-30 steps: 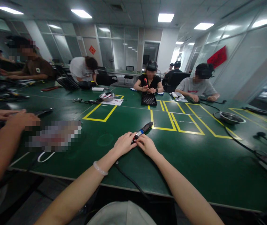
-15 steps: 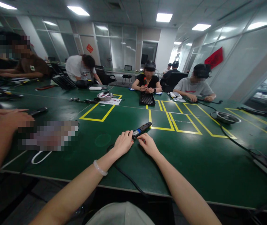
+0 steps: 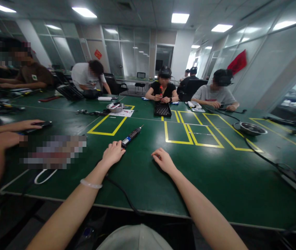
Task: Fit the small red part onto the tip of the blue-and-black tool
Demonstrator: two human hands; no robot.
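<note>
The left grip (image 3: 112,152), closed on a black, blue-banded cylindrical tool (image 3: 133,135) (rear end hidden), has shifted left over the green worktop (image 3: 205,180); the right grip (image 3: 164,161), loosely curled, holds nothing visible.

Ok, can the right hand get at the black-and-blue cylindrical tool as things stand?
Probably yes: the right hand looks free, with only green tabletop visible between it and the tool, though the left hand covers its rear end.
</note>
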